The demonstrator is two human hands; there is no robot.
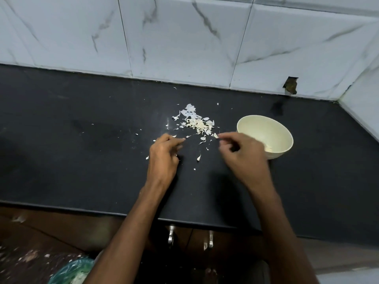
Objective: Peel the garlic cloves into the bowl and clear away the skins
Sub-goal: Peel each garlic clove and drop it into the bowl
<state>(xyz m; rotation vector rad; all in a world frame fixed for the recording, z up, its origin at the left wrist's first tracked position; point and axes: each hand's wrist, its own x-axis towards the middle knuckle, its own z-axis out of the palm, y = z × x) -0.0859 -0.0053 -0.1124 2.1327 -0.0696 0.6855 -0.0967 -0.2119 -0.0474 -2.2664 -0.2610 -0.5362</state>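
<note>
A cream bowl (281, 138) stands on the black counter (82, 160) at the right, with peeled garlic cloves (268, 149) showing inside by its near wall. A pile of garlic skins (198, 124) lies left of the bowl, and loose bits are scattered toward me. My right hand (240, 154) is just left of the bowl and pinches a small skin piece (215, 135) at its fingertips. My left hand (164, 154) rests on the counter below the pile with its fingers curled and tips drawn together. Nothing shows in it.
A marbled tile wall (184, 37) runs behind the counter, with a broken hole (290, 85) at the right. The counter's front edge (82, 210) is close to me, above metal cabinet handles (171, 236). A green plastic bag (71, 271) and skin scraps lie on the floor.
</note>
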